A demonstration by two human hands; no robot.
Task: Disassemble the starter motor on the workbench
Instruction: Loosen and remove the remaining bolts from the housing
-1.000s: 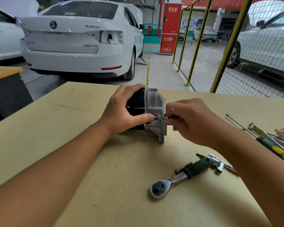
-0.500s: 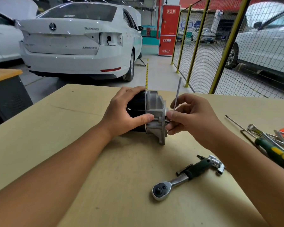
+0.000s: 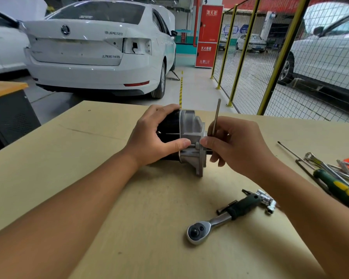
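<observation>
Two bare hands work on a starter motor (image 3: 186, 137) lying on its side near the far middle of a tan worktop (image 3: 69, 168). Going L to R: an orange-topped dark cabinet (image 3: 6, 109) stands off the worktop's L edge, w/ a white sedan (image 3: 97, 49) parked behind on the shop floor. Left hand (image 3: 151, 137) wraps the motor's black cylindrical body, fingers curled over the top, thumb pressed along the near side up to the grey cast-metal end housing; its grip is closed around the body. Right hand (image 3: 236, 143) sits just R of the housing, grip pinched on a thin metal hex key (image 3: 216, 117) whose long leg points up, slightly tilted; thumb tip touches the housing by a small bolt. Short end of the key is hidden by fingers. Nearer the camera, R of center, a ratchet wrench (image 3: 220, 218) w/ dark handle lies flat, a chrome socket (image 3: 267, 200) at its handle end. Far R edge: green/yellow-handled screwdriver (image 3: 338, 186), loose wrenches and an orange item, partly cut off. Yellow-framed mesh fence (image 3: 270, 63) and a red fire cabinet (image 3: 209, 35) stand behind.
</observation>
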